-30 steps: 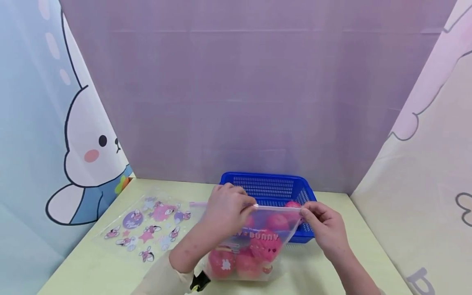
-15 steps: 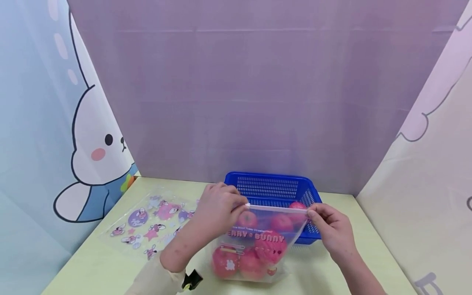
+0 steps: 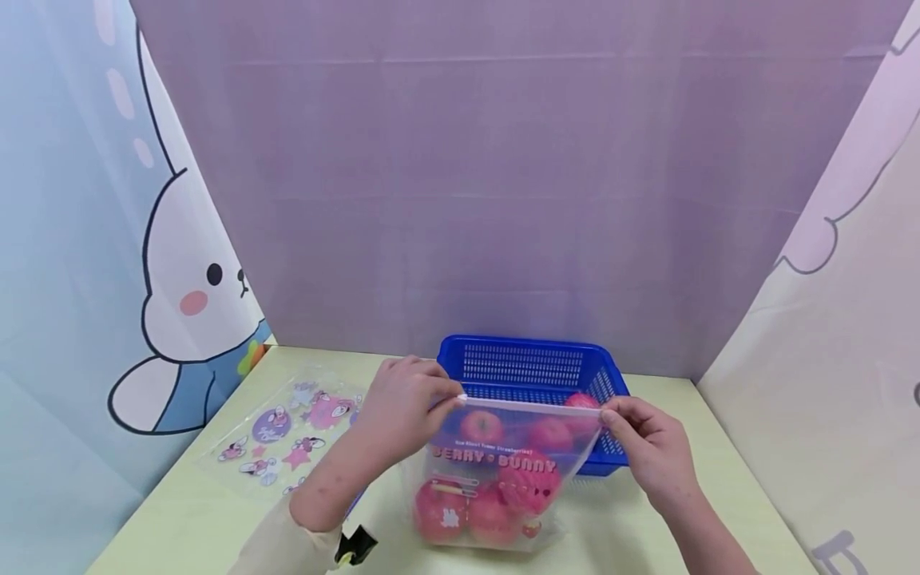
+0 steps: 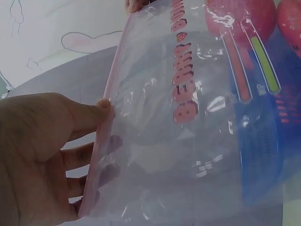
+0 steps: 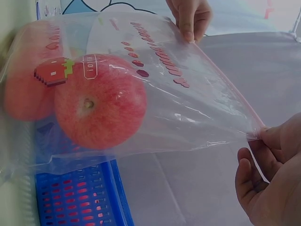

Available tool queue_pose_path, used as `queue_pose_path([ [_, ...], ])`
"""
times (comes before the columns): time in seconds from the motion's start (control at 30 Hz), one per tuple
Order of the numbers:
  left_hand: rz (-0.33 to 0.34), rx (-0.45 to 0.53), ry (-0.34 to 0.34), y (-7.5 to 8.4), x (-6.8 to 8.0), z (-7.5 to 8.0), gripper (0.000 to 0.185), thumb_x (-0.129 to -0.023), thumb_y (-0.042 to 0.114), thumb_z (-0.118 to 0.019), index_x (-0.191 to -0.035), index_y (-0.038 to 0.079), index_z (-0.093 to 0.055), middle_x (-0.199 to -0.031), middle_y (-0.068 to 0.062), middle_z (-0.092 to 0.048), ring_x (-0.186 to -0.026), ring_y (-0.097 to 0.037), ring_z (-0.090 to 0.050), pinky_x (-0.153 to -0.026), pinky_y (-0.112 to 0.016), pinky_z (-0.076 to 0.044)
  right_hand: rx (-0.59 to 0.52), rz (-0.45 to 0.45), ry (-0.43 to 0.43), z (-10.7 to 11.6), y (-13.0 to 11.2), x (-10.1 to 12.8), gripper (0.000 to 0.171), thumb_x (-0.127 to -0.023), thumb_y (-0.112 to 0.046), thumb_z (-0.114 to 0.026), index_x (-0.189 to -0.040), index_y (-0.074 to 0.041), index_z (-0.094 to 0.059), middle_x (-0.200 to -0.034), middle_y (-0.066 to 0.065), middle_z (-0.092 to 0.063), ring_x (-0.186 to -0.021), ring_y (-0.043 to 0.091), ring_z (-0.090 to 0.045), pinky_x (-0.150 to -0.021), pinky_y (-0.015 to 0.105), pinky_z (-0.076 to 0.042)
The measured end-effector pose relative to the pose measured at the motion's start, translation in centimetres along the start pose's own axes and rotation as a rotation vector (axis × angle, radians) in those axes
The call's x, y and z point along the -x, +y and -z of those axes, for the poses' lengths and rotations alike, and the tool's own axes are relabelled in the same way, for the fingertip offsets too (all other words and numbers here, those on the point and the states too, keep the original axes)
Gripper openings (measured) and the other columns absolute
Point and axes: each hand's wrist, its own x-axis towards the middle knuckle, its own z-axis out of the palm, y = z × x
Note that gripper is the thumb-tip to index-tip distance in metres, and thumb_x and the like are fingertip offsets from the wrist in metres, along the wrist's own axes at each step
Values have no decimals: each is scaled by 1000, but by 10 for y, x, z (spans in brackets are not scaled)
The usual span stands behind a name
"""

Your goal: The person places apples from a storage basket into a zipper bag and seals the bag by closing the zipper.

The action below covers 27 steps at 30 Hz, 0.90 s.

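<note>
A clear zip bag (image 3: pixel 493 461) printed with "Berry Bunny" stands upright on the table with red apples (image 3: pixel 437 515) in its bottom. My left hand (image 3: pixel 406 407) pinches its pink zip edge at the small white slider (image 3: pixel 462 398), thumb on the near side in the left wrist view. At the zip's right end, my right hand (image 3: pixel 652 451) pinches the top corner between thumb and index finger. The right wrist view shows one apple (image 5: pixel 101 101) large through the plastic. The bag's top left corner is hidden behind my left hand in the head view.
Behind the bag stands a blue perforated basket (image 3: pixel 532 363) with apples (image 3: pixel 580 401) in it, partly seen through the plastic. A second clear printed bag (image 3: pixel 287 439) lies flat at the left of the table. Fabric walls (image 3: pixel 460 200) enclose the back and sides.
My left hand has slid leftward along the zip edge, and the white slider has moved with it. My right hand keeps its grip on the corner. The head view has shifted slightly.
</note>
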Motion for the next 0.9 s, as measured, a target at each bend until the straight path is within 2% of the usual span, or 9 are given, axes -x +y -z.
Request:
queue_pose_path([
  [0.2, 23, 18, -35, -5, 4, 4, 9, -87, 32, -74, -93, 28, -79, -91, 13, -69, -96, -14, -61, -88, -42, -43, 0, -14, 1, 1, 0, 1, 13, -95, -9, -63, -94, 4, -67, -75, 4, -59, -70, 13, -52, -59, 23, -48],
  [0.4, 27, -3, -21, -12, 8, 7, 8, -85, 30, -76, -92, 26, -79, -88, 11, -69, -90, -13, -62, -84, -42, -46, -1, -9, -2, 2, 0, 1, 14, -96, -10, -63, -94, 3, -67, -75, 3, -58, -70, 13, -51, -58, 22, -47],
  [0.77, 95, -6, -57, -27, 17, 10, 9, -85, 32, -76, -93, 27, -79, -86, 14, -67, -85, -9, -59, -82, -38, -46, -10, -21, -1, 4, 3, 2, 14, -96, -8, -62, -93, 5, -66, -74, 6, -59, -68, 11, -52, -58, 20, -48],
  [0.9, 116, 11, -39, -32, 21, 11, 9, -84, 31, -77, -92, 27, -79, -86, 14, -67, -85, -10, -60, -82, -39, -46, 3, -24, 1, 4, 4, 3, 15, -96, -9, -62, -94, 4, -66, -75, 5, -60, -69, 12, -52, -58, 20, -48],
])
